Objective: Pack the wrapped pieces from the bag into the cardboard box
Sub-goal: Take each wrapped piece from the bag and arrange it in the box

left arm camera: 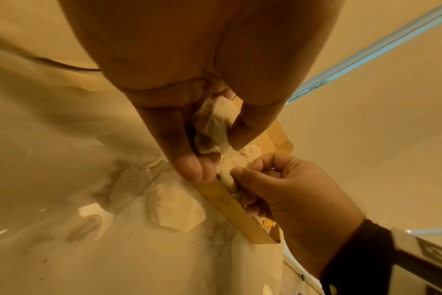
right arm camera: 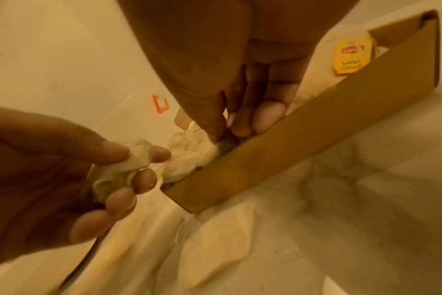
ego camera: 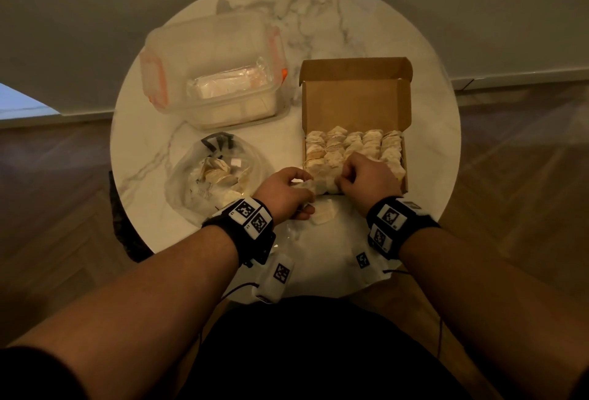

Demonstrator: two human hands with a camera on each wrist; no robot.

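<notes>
We were mid-packing: our left hand (ego camera: 288, 191) pinched a wrapped piece (right arm camera: 124, 169) at the cardboard box's (ego camera: 355, 106) seven-o'clock corner, our right hand (ego camera: 366, 176) pinching packed pieces (ego camera: 350, 145) aside; next it needed seating there.

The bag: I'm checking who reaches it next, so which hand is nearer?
Left. The left hand holds a piece just right of the bag; the right hand is farther right, over the box.

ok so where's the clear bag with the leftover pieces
In the head view the clear bag sits on the round table, left of the cardboard box and just in front of the plastic tub.
</notes>
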